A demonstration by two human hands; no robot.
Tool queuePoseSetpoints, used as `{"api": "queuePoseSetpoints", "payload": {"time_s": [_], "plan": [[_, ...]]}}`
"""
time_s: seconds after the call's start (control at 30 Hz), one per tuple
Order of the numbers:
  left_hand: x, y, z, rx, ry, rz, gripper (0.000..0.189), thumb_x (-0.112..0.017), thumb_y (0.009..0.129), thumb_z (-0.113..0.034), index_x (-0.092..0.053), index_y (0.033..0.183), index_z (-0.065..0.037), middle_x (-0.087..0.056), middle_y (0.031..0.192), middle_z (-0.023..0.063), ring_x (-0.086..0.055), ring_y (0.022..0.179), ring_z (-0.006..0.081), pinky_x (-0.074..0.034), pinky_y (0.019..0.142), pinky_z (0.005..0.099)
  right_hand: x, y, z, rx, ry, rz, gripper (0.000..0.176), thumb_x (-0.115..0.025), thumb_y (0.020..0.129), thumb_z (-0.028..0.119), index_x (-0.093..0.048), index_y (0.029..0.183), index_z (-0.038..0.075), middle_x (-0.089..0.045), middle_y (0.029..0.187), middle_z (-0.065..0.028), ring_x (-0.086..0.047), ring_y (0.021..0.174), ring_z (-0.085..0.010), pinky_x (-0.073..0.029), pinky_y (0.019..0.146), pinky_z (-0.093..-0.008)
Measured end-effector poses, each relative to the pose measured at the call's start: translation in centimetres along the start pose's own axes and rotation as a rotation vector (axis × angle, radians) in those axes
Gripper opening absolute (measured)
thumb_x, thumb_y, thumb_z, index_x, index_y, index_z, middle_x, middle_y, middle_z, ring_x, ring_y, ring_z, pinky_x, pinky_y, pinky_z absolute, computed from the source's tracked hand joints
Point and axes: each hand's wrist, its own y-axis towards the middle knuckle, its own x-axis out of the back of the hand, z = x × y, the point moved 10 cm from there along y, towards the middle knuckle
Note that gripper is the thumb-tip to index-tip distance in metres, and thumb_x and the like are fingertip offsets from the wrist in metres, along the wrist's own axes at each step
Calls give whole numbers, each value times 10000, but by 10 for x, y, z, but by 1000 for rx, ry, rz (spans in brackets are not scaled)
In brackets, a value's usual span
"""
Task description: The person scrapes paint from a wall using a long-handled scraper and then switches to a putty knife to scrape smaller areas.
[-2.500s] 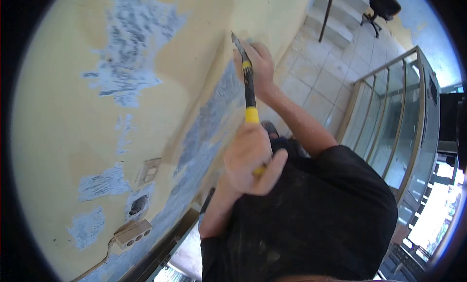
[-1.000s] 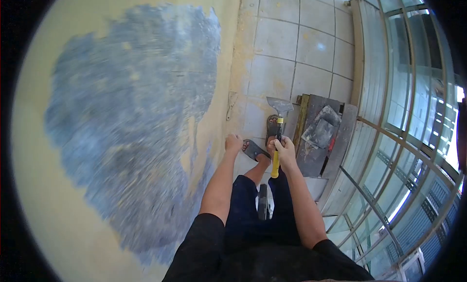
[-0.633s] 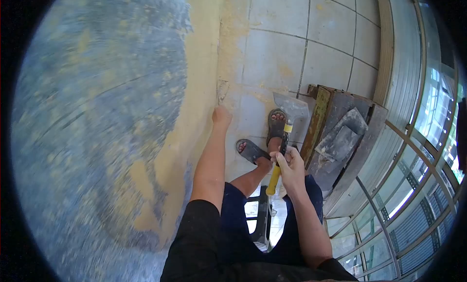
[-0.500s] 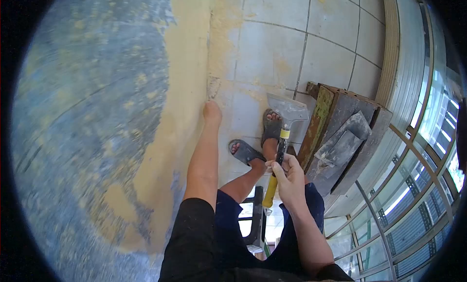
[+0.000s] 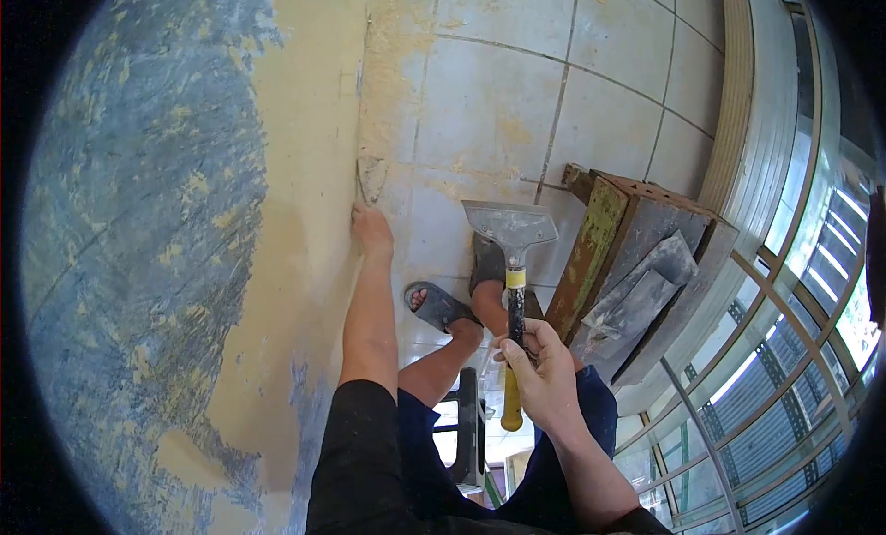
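Stretched out low along the edge where wall and floor meet, my left hand [image 5: 373, 230] is closed on a small putty knife [image 5: 372, 178]; its handle is mostly hidden by the fingers. The blade sits at the foot of the cream-coated wall strip [image 5: 300, 120]. My right hand [image 5: 543, 371] grips a long-handled scraper [image 5: 514, 336] partway along its black and yellow handle. Its wide, smeared metal blade [image 5: 510, 225] points away from me, over my sandalled foot [image 5: 488, 263].
Patchy blue-grey wall [image 5: 138, 249] fills the left side. White floor tiles [image 5: 489, 101] carry yellowish smears. To the right, a plastering trowel [image 5: 641, 290] lies on a worn block-like stand [image 5: 660, 212], beside a barred window [image 5: 784, 378]. A dark stool-like frame [image 5: 469, 429] is between my legs.
The view has shifted, so both hands appear farther left and slightly lower. The scraper has turned, its handle now nearly straight in view. Both hands keep their tools.
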Motion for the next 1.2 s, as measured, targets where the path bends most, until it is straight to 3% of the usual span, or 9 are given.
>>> {"api": "queuePoseSetpoints", "payload": {"time_s": [0.13,0.23,0.3,0.4,0.5,0.93,1.03,1.1,1.2], "plan": [[25,-38,-14,86,-39,-447,327,-547,1014,-235,-617,1158,50,-701,1029,243,-699,952,335,-545,848,494,0,1,-5,45,22,-16,267,-595,1024,88,-533,1233,-66,-719,1058,-148,-690,955,-170,-540,871,-310],[62,-64,-34,43,-594,-159,433,-518,1035,-330,-571,1149,84,-691,996,303,-704,905,403,-542,820,534,7,1,-19,79,36,-75,267,-593,1015,68,-540,1237,-71,-717,1040,-140,-685,912,-166,-543,834,-303],[123,-115,-54,194,-1260,396,484,-485,1046,-376,-549,1100,101,-671,975,329,-684,923,461,-540,838,537,8,6,-34,79,72,-88,268,-591,1013,69,-542,1235,-72,-715,1032,-140,-685,894,-166,-544,822,-301],[161,-128,-30,-6,-833,-114,482,-494,1045,-389,-559,1067,88,-666,982,325,-682,931,471,-549,842,523,13,5,-43,109,84,-130,272,-591,1007,80,-547,1231,-68,-714,1010,-136,-684,844,-163,-549,779,-296],[142,-136,41,393,-726,-156,470,-490,1045,-385,-566,1093,76,-661,1014,317,-684,937,469,-547,837,531,21,-4,-60,139,192,-165,261,-598,1000,85,-552,1210,-62,-715,1000,-137,-684,817,-161,-552,750,-300],[337,-292,78,73,-934,-54,594,-453,1039,-496,-620,1031,74,-690,986,339,-670,1007,484,-522,840,521,78,-185,2,218,168,-126,224,-607,1024,143,-573,1135,-49,-720,955,-128,-694,775,-177,-561,742,-316],[395,-332,64,-61,-1353,134,622,-497,1028,-548,-643,1009,56,-703,867,243,-704,886,377,-546,772,437,74,-231,59,334,146,-36,203,-599,1029,152,-576,1101,-36,-717,946,-123,-690,790,-168,-565,739,-319],[486,-409,53,-130,-1602,380,596,-522,1027,-573,-657,1046,7,-551,750,45,-560,628,104,-509,592,281,67,-269,82,399,140,23,175,-586,1035,138,-571,1102,-23,-707,961,-120,-687,805,-177,-566,720,-329],[532,-453,50,-344,-1633,302,595,-501,1045,-549,-653,1105,23,-604,823,57,-612,683,137,-536,652,309,49,-317,120,444,211,96,222,-572,1041,128,-520,1189,-29,-691,970,-114,-680,787,-184,-563,712,-327]]}}
